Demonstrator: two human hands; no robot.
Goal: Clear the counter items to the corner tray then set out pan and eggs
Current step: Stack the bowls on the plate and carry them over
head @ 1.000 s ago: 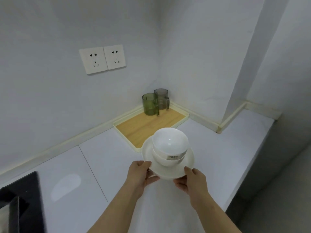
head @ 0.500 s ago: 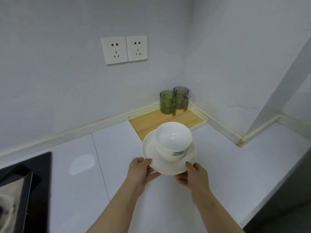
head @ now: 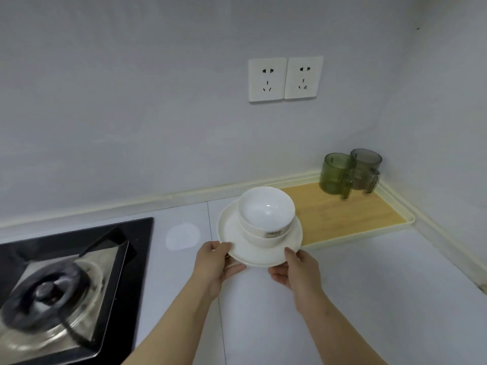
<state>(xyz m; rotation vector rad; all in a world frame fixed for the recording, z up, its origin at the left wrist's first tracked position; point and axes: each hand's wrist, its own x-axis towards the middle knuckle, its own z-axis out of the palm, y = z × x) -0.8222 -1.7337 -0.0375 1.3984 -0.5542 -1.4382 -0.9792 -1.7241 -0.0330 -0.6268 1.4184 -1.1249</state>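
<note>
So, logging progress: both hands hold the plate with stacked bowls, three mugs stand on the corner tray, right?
No: head view shows two, a green mug and grey mug, on the tray. The left hand and right hand hold the plate with stacked bowls.

Stacked bowls (head: 266,212) on a plate (head: 237,248), held above the worktop (head: 369,299) by the left hand (head: 214,264) and right hand (head: 297,272) at its near rim. Corner tray (head: 405,225) to the right behind it, two mugs (head: 334,175) at its back; hob (head: 66,272) far left.
</note>
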